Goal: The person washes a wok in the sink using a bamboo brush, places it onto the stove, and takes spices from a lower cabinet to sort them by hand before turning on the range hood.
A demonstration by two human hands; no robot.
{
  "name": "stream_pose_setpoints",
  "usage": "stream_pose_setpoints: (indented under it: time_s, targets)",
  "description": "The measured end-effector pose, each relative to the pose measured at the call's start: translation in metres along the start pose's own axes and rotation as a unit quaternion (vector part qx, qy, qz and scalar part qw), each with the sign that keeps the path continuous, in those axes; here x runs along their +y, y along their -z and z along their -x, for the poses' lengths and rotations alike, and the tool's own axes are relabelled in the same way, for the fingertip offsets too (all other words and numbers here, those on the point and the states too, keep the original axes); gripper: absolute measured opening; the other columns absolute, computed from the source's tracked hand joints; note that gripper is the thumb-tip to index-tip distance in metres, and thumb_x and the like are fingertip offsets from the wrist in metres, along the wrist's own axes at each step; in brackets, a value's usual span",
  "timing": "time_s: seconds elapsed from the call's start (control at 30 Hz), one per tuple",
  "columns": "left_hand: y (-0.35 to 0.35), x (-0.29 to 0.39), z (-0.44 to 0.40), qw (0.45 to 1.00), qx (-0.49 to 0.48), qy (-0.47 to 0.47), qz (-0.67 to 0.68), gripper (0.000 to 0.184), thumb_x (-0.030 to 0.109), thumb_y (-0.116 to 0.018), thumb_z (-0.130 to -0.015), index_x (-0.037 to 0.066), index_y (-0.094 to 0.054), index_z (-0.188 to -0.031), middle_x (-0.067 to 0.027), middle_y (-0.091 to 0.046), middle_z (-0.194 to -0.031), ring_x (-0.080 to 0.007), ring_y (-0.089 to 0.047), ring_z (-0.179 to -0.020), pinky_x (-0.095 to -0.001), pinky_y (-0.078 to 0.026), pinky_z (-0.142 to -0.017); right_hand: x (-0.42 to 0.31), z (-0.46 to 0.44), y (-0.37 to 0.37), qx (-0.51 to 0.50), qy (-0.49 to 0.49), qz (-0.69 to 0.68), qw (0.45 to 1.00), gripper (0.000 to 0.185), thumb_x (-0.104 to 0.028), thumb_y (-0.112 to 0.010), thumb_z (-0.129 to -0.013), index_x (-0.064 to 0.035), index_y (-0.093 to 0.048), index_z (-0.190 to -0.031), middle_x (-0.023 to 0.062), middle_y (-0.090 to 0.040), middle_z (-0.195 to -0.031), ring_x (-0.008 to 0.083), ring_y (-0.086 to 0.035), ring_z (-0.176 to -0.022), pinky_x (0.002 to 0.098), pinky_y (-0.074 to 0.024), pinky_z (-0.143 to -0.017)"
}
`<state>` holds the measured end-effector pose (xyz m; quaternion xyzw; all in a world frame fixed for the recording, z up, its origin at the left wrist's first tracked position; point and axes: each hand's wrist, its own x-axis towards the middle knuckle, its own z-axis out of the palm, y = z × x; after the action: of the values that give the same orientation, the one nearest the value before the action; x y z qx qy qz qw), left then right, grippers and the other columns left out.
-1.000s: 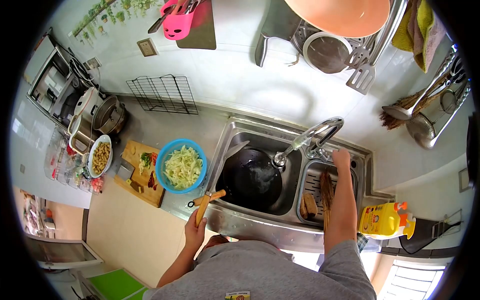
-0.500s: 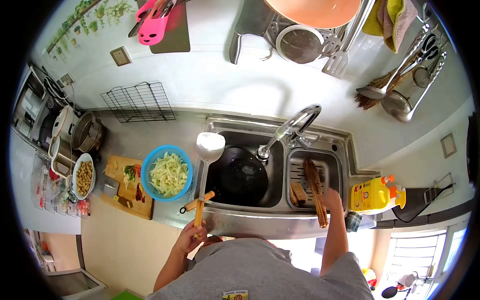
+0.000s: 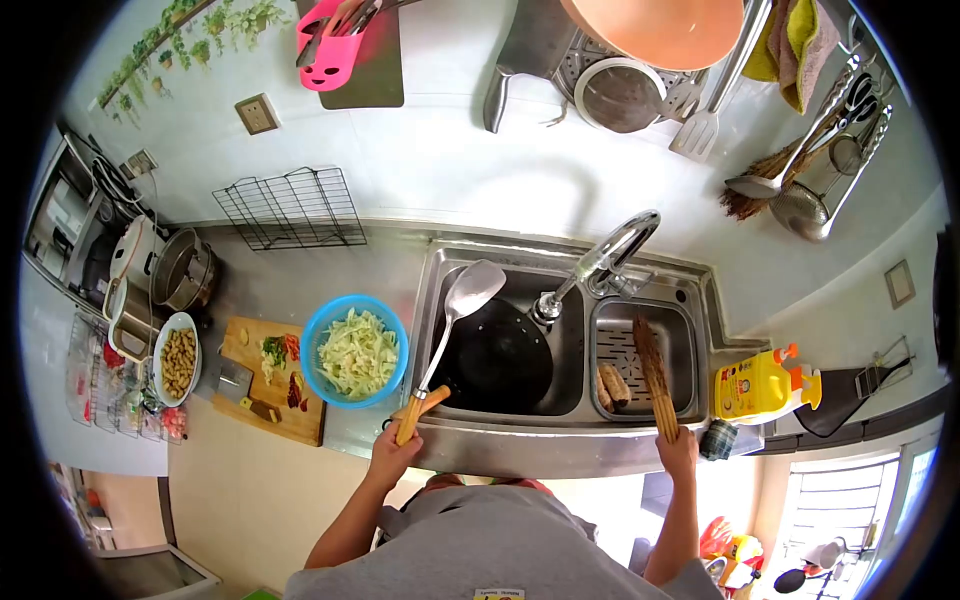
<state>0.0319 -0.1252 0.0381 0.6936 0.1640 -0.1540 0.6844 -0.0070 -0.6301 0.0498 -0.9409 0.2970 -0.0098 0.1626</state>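
Observation:
My left hand [image 3: 396,452] is closed round the wooden handle of a metal spatula [image 3: 472,290], whose blade is tilted up over the left sink basin. Beneath it lies a black wok [image 3: 497,358] with its own wooden handle by the basin's front left corner. My right hand [image 3: 679,452] grips the lower end of a bundled-twig brush [image 3: 654,375], its bristles reaching over the right basin. Two brown pieces [image 3: 613,386] rest in that basin's drainer [image 3: 690,340]. The faucet [image 3: 600,258] arches behind, between the basins.
Left of the sink stand a blue basket [image 3: 311,372] of shredded cabbage, a cutting board [image 3: 228,337] with chopped items and a cleaver, and a bowl of peanuts [image 3: 178,362]. A yellow bottle [image 3: 745,387] stands at the right. Utensils hang on the wall.
My right hand has come down from the faucet and taken hold of the twig brush. The spatula now leans right over the wok.

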Motion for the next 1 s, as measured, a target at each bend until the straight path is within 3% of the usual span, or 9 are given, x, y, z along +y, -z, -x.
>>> stream_pose_setpoints:
  time_s: [0.07, 0.1, 0.2, 0.33, 0.4, 0.5, 0.8, 0.93, 1.0]
  targets:
    - [0.008, -0.004, 0.0, 0.996, -0.003, -0.083, -0.045, 0.013, 0.005, -0.061, -0.077, 0.008, -0.053, -0.087, 0.0035, -0.049, -0.075, -0.006, -0.044, -0.066, -0.0202, -0.036, -0.06, -0.006, 0.025, 0.032, -0.012, 0.03, -0.049, 0.998, 0.036, -0.024, -0.063, -0.07, 0.0072, -0.059, -0.089, 0.024, -0.06, -0.081, 0.0406, -0.058, -0.082, 0.0437, -0.0472, -0.076]
    - [0.01, -0.005, 0.0, 0.996, -0.002, -0.081, -0.043, 0.013, 0.005, -0.061, -0.077, 0.008, -0.053, -0.087, 0.0035, -0.049, -0.075, -0.006, -0.044, -0.066, -0.0202, -0.036, -0.06, -0.001, 0.031, 0.042, -0.018, 0.077, -0.02, 0.997, 0.035, -0.019, -0.065, -0.071, 0.009, -0.058, -0.092, 0.0195, -0.06, -0.077, 0.0338, -0.062, -0.072, 0.0403, -0.0505, -0.066]
    - [0.016, -0.005, 0.002, 0.949, 0.069, -0.227, -0.208, 0.017, 0.001, -0.056, -0.07, 0.004, -0.052, -0.087, -0.006, -0.047, -0.084, -0.0183, -0.047, -0.077, -0.0276, -0.039, -0.071, -0.014, 0.047, 0.069, -0.133, 0.014, -0.121, 0.984, 0.038, -0.019, -0.067, -0.069, 0.0058, -0.061, -0.097, 0.0199, -0.061, -0.087, 0.0326, -0.06, -0.077, 0.0402, -0.0488, -0.071]
    - [0.018, -0.005, 0.005, 0.937, 0.115, -0.22, -0.247, 0.02, 0.005, -0.059, -0.068, 0.001, -0.055, -0.088, -0.0157, -0.05, -0.096, -0.0307, -0.051, -0.092, -0.036, -0.042, -0.08, -0.088, 0.049, 0.074, -0.265, 0.003, -0.191, 0.945, 0.042, -0.02, -0.069, -0.068, 0.0051, -0.061, -0.1, 0.0202, -0.061, -0.088, 0.0324, -0.061, -0.078, 0.0394, -0.049, -0.071]
    - [0.018, -0.015, 0.001, 0.909, 0.174, -0.268, -0.266, 0.022, 0.004, -0.06, -0.07, 0.0, -0.055, -0.091, -0.0165, -0.05, -0.098, -0.0319, -0.05, -0.095, -0.0368, -0.042, -0.083, -0.11, 0.037, 0.037, -0.199, 0.185, -0.114, 0.956, 0.041, -0.022, -0.069, -0.068, 0.004, -0.061, -0.098, 0.0217, -0.06, -0.09, 0.0366, -0.059, -0.083, 0.0411, -0.0485, -0.076]
    - [0.014, -0.015, -0.002, 0.905, 0.195, -0.274, -0.261, 0.022, 0.003, -0.059, -0.074, 0.0, -0.056, -0.096, -0.0144, -0.048, -0.098, -0.031, -0.049, -0.095, -0.0361, -0.04, -0.087, -0.146, 0.008, -0.023, -0.229, 0.248, -0.073, 0.938, 0.042, -0.024, -0.066, -0.071, 0.0005, -0.058, -0.104, 0.0236, -0.059, -0.094, 0.0409, -0.057, -0.088, 0.0444, -0.0474, -0.08]
    - [0.009, -0.018, 0.0, 0.894, 0.245, -0.274, -0.256, 0.017, 0.005, -0.06, -0.077, 0.0, -0.056, -0.093, -0.0158, -0.051, -0.093, -0.0319, -0.052, -0.089, -0.0374, -0.044, -0.08, -0.189, -0.035, -0.079, -0.277, 0.246, 0.147, 0.917, 0.048, -0.015, -0.065, -0.073, -0.0191, -0.055, -0.12, 0.0211, -0.059, -0.106, 0.0367, -0.061, -0.096, 0.0459, -0.0506, -0.08]
    - [0.015, -0.023, -0.005, 0.9, 0.25, -0.244, -0.261, 0.012, 0.005, -0.059, -0.077, 0.0, -0.056, -0.088, -0.0161, -0.052, -0.087, -0.0335, -0.053, -0.082, -0.0394, -0.044, -0.074, -0.172, -0.043, -0.046, -0.345, 0.347, 0.152, 0.859, 0.052, -0.015, -0.067, -0.067, -0.0182, -0.061, -0.118, 0.0178, -0.066, -0.084, 0.0332, -0.063, -0.084, 0.042, -0.0505, -0.079]
    - [0.015, -0.023, -0.008, 0.893, 0.255, -0.265, -0.261, 0.01, 0.005, -0.059, -0.078, 0.001, -0.054, -0.085, -0.0162, -0.052, -0.084, -0.0348, -0.053, -0.078, -0.0408, -0.044, -0.07, -0.194, -0.033, -0.001, -0.368, 0.369, 0.15, 0.84, 0.053, -0.014, -0.066, -0.069, -0.019, -0.06, -0.121, 0.0149, -0.066, -0.077, 0.0268, -0.065, -0.073, 0.0367, -0.0525, -0.068]
